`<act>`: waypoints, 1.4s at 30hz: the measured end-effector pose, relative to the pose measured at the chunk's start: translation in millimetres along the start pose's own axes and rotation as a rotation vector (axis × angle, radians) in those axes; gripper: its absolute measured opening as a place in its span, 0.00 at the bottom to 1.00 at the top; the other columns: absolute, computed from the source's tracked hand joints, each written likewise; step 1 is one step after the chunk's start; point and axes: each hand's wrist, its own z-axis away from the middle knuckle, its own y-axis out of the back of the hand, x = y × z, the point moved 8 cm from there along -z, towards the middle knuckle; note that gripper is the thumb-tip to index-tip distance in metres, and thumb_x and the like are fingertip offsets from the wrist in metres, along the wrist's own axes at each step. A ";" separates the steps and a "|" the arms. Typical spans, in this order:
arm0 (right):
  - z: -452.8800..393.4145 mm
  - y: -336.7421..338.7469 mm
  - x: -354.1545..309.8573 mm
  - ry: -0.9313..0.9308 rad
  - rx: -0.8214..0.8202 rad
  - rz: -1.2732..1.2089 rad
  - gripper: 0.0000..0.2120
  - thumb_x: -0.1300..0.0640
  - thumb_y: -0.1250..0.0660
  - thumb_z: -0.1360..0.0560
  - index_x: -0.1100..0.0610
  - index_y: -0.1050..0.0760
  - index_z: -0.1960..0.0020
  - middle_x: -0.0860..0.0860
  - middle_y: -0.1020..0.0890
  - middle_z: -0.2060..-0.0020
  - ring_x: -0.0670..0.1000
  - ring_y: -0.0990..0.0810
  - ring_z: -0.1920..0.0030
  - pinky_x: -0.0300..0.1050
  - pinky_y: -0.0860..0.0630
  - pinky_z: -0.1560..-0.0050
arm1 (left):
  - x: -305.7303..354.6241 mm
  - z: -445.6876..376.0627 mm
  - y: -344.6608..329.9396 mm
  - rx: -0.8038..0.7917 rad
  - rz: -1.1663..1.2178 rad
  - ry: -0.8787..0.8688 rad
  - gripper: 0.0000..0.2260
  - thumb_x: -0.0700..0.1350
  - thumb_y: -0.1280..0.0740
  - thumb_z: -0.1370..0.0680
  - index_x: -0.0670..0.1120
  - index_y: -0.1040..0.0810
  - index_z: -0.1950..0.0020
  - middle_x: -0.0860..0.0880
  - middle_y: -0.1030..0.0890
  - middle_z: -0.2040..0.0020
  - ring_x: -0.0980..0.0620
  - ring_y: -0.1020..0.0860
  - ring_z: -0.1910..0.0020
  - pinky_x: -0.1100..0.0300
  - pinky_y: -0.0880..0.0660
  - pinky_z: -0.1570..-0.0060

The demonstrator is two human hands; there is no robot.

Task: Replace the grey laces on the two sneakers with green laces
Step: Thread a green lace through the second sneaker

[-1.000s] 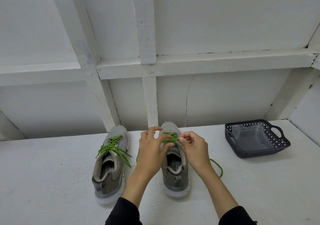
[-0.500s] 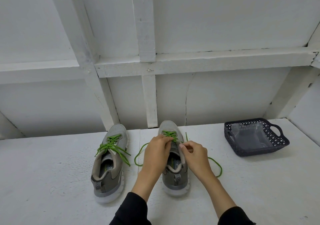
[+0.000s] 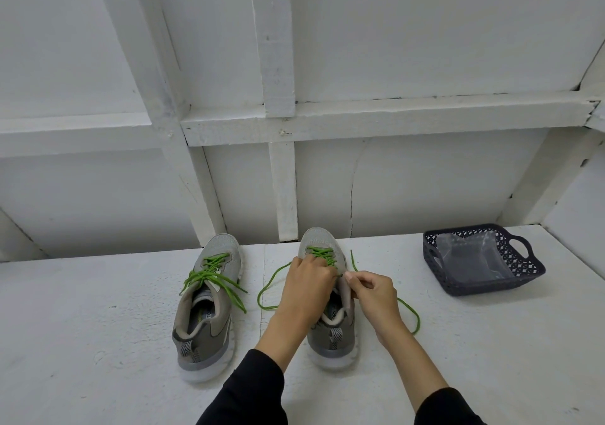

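Right sneaker [image 3: 330, 323], mid-worktop [image 3: 98, 342] — green lace [image 3: 322, 254] through lower eyelets. Since a second ago: both hands dropped toward the tongue, loose ends now trailing either side. Left hand [image 3: 307, 288] curled over the lacing; right hand [image 3: 371, 290] pinching lace beside it. Left sneaker [image 3: 206, 310] already laced green — likely final eyelets remaining.

Hands: left hand [image 3: 307, 288] and right hand [image 3: 373, 295] are curled on the green lace [image 3: 322, 254].
Sneakers: right sneaker [image 3: 330, 336], left sneaker [image 3: 209, 306], side by side on bench [image 3: 98, 342].
Basket [image 3: 530, 269]: set well right.
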 end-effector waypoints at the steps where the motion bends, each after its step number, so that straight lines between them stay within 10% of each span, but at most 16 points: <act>1: -0.5 -0.6 0.0 0.005 -0.010 0.000 0.09 0.58 0.30 0.25 0.49 0.17 0.63 0.48 0.15 0.64 0.50 0.16 0.56 0.52 0.20 0.47 | 3.0 -1.5 -1.2 -0.006 -0.015 -0.020 0.12 0.46 0.18 0.43 0.52 0.21 0.73 0.54 0.26 0.74 0.52 0.25 0.71 0.61 0.32 0.70; 13: -9.6 -4.4 6.7 -0.111 -0.078 -0.146 0.06 0.63 0.37 0.21 0.61 0.23 0.55 0.58 0.17 0.55 0.53 0.19 0.53 0.41 0.23 0.54 | -16.1 -0.3 -8.5 0.016 0.344 0.115 0.09 0.41 0.37 0.23 0.51 0.29 0.45 0.55 0.20 0.50 0.52 0.28 0.45 0.57 0.39 0.43; 18: -9.7 19.9 13.1 -0.215 0.104 -0.728 0.14 0.69 0.51 0.19 0.58 0.37 0.61 0.56 0.29 0.67 0.53 0.28 0.66 0.46 0.26 0.56 | -48.4 32.9 -9.4 0.189 0.467 0.473 0.16 0.44 0.29 0.27 0.55 0.26 0.42 0.58 0.27 0.43 0.53 0.37 0.42 0.56 0.42 0.43; 23: -0.8 20.9 -8.4 0.236 -0.117 0.582 0.08 0.53 0.42 0.19 0.52 0.28 0.56 0.47 0.26 0.69 0.46 0.30 0.68 0.45 0.34 0.65 | -59.5 76.1 -32.3 0.297 0.823 0.931 0.15 0.49 0.26 0.29 0.50 0.29 0.50 0.54 0.28 0.49 0.51 0.34 0.46 0.56 0.35 0.48; 25: -0.1 16.1 -1.7 0.267 -0.164 0.717 0.11 0.49 0.40 0.20 0.48 0.27 0.60 0.46 0.23 0.64 0.46 0.26 0.62 0.45 0.30 0.60 | -58.3 77.4 -37.5 0.300 0.913 0.965 0.13 0.48 0.26 0.29 0.48 0.28 0.53 0.54 0.27 0.53 0.48 0.30 0.47 0.56 0.33 0.52; 29: -1.2 25.0 -10.8 0.055 -0.119 -0.325 0.16 0.59 0.44 0.18 0.55 0.31 0.64 0.55 0.21 0.56 0.50 0.24 0.57 0.43 0.30 0.51 | -59.5 81.0 -37.3 0.289 0.847 0.993 0.13 0.50 0.27 0.29 0.49 0.28 0.51 0.55 0.27 0.53 0.51 0.33 0.48 0.57 0.33 0.55; 32: -3.6 40.3 -10.2 -0.063 -0.013 -0.839 0.15 0.55 0.49 0.16 0.56 0.35 0.61 0.53 0.27 0.69 0.50 0.22 0.66 0.44 0.24 0.55 | -60.5 82.4 -40.4 0.273 0.864 1.008 0.19 0.51 0.27 0.29 0.49 0.29 0.43 0.55 0.29 0.46 0.52 0.34 0.45 0.57 0.33 0.50; 37: 3.7 37.2 0.7 0.191 -0.138 0.511 0.13 0.43 0.41 0.21 0.47 0.26 0.59 0.48 0.29 0.74 0.45 0.30 0.71 0.41 0.36 0.67 | -55.4 76.9 -42.9 0.313 1.057 0.941 0.12 0.49 0.29 0.26 0.53 0.24 0.44 0.57 0.24 0.45 0.55 0.25 0.44 0.60 0.28 0.51; 42: 8.5 50.5 44.7 0.013 -0.089 0.646 0.22 0.46 0.38 0.21 0.54 0.40 0.70 0.47 0.35 0.76 0.47 0.36 0.72 0.43 0.41 0.67 | -52.7 70.8 -31.7 0.363 1.022 0.802 0.07 0.45 0.30 0.24 0.58 0.21 0.50 0.59 0.21 0.50 0.60 0.23 0.48 0.65 0.27 0.56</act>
